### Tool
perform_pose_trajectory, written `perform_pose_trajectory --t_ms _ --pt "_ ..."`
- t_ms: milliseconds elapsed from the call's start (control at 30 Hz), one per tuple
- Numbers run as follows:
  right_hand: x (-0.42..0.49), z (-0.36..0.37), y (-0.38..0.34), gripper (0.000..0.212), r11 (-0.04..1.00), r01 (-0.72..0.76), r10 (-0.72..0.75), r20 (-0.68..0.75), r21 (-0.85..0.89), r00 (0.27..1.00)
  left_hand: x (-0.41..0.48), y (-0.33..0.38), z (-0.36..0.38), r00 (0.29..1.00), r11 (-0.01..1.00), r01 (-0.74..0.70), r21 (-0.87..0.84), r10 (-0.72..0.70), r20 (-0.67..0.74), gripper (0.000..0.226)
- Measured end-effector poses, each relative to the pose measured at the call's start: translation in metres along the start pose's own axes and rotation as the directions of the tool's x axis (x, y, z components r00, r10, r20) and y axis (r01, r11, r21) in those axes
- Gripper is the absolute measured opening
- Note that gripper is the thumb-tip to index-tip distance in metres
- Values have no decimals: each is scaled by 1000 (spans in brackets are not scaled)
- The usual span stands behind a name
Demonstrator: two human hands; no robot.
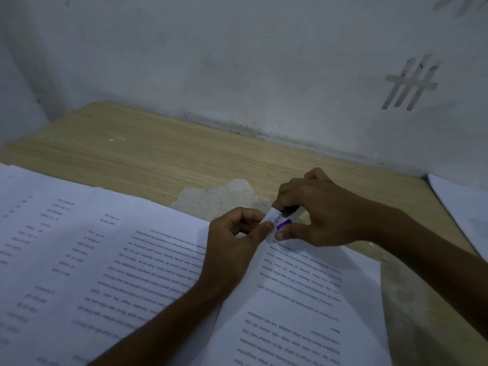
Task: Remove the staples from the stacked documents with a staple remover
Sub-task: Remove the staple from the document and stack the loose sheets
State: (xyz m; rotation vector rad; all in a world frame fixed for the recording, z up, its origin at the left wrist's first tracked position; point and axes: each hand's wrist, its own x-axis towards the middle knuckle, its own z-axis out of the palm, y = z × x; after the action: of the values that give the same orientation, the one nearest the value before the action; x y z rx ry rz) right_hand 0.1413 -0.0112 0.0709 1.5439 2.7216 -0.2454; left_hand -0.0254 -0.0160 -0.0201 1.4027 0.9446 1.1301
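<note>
A printed document (303, 294) lies on the wooden table (148, 151), its far corner lifted. My left hand (232, 241) pinches that corner (270, 216) between thumb and fingers. My right hand (322, 210) grips a small staple remover (286, 219) with a purple and black body, its jaws pressed against the pinched corner. The staple itself is hidden by my fingers.
More printed sheets (79, 260) spread across the table's left side. Another paper stack (464, 207) lies at the right edge. A grey wall (237, 62) runs along the table's far side. A patch of worn veneer (219, 196) shows just beyond my hands.
</note>
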Motion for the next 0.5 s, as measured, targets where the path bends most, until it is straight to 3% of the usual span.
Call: perform_pose_trajectory --t_ms 267,500 --pt "0 -2 -2 15 999 -8 8 -2 -39 1000 -1 5 0 1000 999 16 -36 -16 9 16" --pt "1 2 -2 35 996 1 -6 -62 -93 998 -1 3 0 1000 999 -5 -36 6 8 14"
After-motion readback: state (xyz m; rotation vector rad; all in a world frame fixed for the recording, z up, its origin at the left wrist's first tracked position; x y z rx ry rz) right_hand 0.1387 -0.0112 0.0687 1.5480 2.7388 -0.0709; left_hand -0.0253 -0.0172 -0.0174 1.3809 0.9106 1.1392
